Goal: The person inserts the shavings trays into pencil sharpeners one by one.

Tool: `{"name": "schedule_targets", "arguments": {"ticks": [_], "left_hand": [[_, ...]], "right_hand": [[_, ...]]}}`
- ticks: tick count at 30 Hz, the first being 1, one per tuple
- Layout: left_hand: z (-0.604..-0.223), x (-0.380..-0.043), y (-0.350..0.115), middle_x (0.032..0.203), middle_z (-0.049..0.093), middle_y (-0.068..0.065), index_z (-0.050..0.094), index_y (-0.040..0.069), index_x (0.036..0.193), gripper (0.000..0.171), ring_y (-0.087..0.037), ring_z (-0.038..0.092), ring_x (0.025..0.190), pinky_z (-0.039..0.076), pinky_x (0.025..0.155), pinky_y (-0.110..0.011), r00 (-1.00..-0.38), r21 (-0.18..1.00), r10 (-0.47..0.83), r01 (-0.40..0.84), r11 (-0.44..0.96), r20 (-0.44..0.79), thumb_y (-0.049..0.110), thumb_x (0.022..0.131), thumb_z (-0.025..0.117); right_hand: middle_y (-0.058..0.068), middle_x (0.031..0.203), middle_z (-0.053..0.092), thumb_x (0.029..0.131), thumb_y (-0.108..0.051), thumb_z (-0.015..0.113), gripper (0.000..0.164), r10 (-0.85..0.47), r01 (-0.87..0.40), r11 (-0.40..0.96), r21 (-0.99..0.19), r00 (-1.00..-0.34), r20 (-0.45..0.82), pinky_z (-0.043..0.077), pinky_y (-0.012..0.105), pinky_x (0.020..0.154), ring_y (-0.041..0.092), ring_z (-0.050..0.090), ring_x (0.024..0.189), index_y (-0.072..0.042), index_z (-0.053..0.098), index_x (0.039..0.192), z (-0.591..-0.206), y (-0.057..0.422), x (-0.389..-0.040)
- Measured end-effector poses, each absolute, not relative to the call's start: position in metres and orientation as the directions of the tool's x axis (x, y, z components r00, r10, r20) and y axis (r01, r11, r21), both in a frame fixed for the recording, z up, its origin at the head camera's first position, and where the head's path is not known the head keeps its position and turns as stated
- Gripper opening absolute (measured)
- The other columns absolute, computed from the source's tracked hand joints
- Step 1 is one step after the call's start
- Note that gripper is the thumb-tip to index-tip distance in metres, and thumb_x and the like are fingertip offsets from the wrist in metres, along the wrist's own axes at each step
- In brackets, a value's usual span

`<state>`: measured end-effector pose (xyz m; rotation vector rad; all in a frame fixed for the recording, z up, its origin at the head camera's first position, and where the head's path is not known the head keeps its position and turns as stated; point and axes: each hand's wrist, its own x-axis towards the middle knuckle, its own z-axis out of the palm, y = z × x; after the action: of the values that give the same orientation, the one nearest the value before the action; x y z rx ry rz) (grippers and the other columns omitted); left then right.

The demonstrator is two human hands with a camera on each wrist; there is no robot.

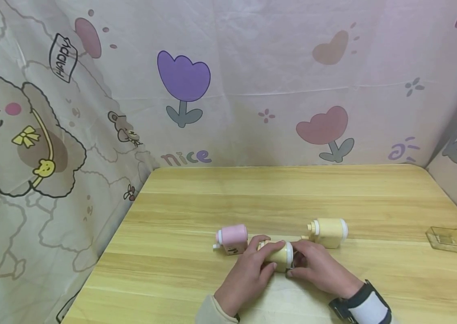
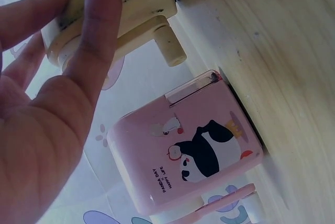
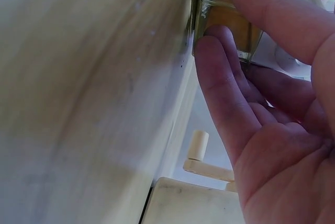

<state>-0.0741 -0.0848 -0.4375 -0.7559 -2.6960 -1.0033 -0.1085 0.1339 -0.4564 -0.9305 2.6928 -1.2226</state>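
Note:
My left hand [image 1: 246,272] grips a yellow crank pencil sharpener [image 1: 280,258] from its left side, thumb along the near face and fingers over the top. Its crank handle [image 2: 170,46] sticks out below my fingers in the left wrist view. From the right, my right hand [image 1: 319,270] pinches a clear shavings drawer [image 3: 233,25] at the sharpener's white end, low by the tabletop. Part of the drawer is hidden by my fingers. A pink sharpener [image 2: 183,156] with a panda print stands just left of my left hand.
Behind my right hand stands another yellow sharpener [image 1: 329,232]. A see-through yellow drawer [image 1: 448,240] lies alone at the right of the wooden table [image 1: 196,202]. Printed cloth [image 1: 248,67] hangs along the table's back and sides.

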Motion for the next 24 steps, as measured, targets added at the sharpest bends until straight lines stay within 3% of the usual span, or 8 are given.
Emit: {"name": "schedule_targets", "arguments": {"ticks": [24], "left_hand": [[-0.4355,-0.0738,-0.0840,0.135,0.046,-0.003,0.049,0.035,0.138,0.049,-0.016,0.056,0.105,0.048,0.087,-0.032,-0.859,0.565,0.402,0.512,0.648,0.317,0.020,0.092,0.061]], "right_hand": [[-0.015,0.087,0.056,0.072,-0.027,0.081,0.036,-0.525,-0.513,0.532,-0.673,-0.824,0.213,0.046,0.027,0.068,0.005,0.053,0.078,-0.025,0.060,0.102,-0.4576,0.1315,-0.1101]]}}
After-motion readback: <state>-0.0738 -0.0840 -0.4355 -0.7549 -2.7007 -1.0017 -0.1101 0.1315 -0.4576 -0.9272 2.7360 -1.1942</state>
